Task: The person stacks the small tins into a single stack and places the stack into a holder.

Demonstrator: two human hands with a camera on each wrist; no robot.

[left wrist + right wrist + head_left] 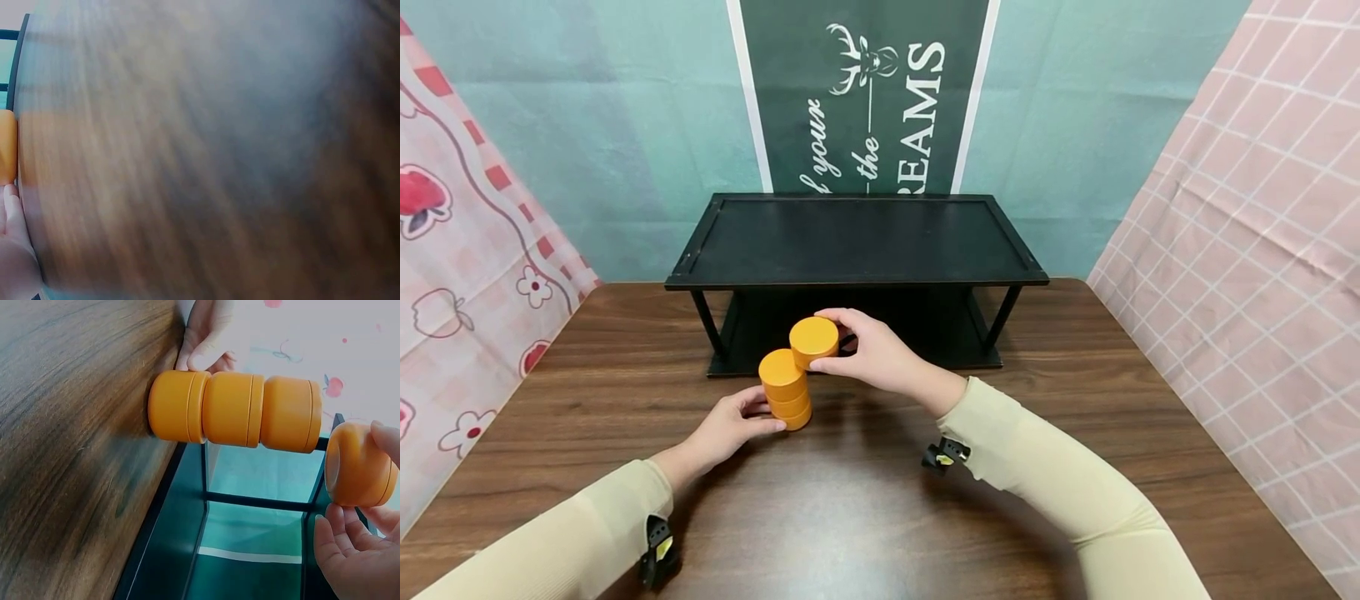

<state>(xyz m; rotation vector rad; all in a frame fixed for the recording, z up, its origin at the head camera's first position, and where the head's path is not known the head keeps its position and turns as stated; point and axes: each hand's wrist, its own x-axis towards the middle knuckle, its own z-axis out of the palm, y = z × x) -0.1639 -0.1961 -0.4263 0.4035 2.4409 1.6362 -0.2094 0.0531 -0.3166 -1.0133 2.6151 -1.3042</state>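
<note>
Three round orange jars with lids stand in one stack on the table, near the black shelf's front. My left hand (724, 428) grips the bottom jar (170, 406) from the left, thumb in front. Above it sit the middle jar (230, 409) and the top jar (287, 414). A fourth orange jar (814, 340) is held between the thumb and fingers of my right hand (877, 353). It is higher than the stack, to its right and slightly behind; the right wrist view shows a gap between them. The left wrist view catches only an edge of an orange jar (7, 147).
A black two-level shelf (857, 242) stands at the back of the wooden table (850, 517). Behind it hangs a teal cloth (647, 133) with a dark printed panel. Patterned pink cloths (1262, 233) flank the table on both sides.
</note>
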